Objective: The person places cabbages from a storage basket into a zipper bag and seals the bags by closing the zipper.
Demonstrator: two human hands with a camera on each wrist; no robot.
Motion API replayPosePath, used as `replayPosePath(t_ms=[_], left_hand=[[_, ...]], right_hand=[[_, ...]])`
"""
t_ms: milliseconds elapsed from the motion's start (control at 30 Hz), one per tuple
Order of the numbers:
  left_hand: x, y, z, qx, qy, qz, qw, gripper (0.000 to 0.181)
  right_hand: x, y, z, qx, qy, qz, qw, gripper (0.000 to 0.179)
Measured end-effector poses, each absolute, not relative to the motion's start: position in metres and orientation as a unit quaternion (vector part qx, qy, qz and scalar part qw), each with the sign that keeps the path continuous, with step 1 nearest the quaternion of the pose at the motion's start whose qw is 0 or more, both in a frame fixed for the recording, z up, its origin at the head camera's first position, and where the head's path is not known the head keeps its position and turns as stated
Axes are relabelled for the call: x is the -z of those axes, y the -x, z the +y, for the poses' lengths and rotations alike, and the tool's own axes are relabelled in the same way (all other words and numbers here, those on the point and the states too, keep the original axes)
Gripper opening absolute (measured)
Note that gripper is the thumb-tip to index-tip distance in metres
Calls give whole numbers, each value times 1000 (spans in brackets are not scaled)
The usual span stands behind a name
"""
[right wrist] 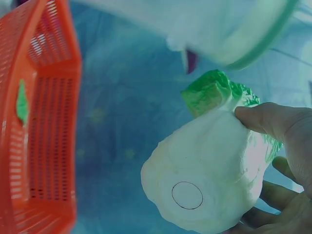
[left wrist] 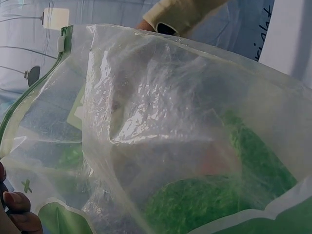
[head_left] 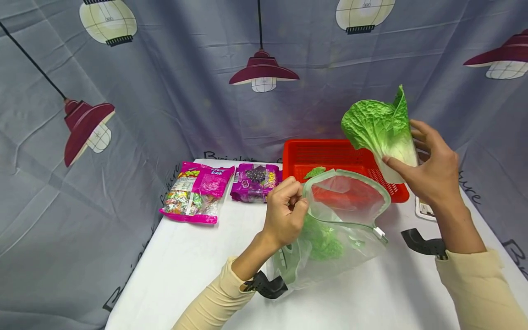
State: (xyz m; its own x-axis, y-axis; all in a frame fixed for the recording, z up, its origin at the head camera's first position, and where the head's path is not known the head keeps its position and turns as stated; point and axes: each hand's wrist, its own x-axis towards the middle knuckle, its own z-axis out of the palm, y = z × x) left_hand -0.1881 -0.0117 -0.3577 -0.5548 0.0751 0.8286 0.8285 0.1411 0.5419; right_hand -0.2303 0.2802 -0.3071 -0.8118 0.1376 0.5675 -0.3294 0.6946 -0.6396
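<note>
My left hand pinches the rim of a clear zip bag with a green zip edge and a white slider. The bag's mouth gapes open, and something leafy and green shows through its side. Up at the right, my right hand grips a Chinese cabbage around its pale base, thumb on the near side. Its green leaves point up in the head view. In the right wrist view, the broad white base of the cabbage faces the camera, marked with a thin drawn circle.
Behind the bag stands a red plastic basket with a green leafy piece in it. A pink candy bag and a purple grape-print pack lie at the back left. A white-edged flat object lies by the right wrist.
</note>
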Motion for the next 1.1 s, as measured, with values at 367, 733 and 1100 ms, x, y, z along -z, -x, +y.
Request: replayPosePath(t_ms=[367,733,1100], left_hand=[[358,189,-13,565,333,-676,337,19],[357,189,-11,564,333,-677,336,19],[356,190,-11,568,327,-679,330,19]], right_hand=[[278,204,268,-437,-98,-820,356,87],[265,185,254,-552,-160,-729,371,86],[264,177,234,-655,-266,-625,330,89]])
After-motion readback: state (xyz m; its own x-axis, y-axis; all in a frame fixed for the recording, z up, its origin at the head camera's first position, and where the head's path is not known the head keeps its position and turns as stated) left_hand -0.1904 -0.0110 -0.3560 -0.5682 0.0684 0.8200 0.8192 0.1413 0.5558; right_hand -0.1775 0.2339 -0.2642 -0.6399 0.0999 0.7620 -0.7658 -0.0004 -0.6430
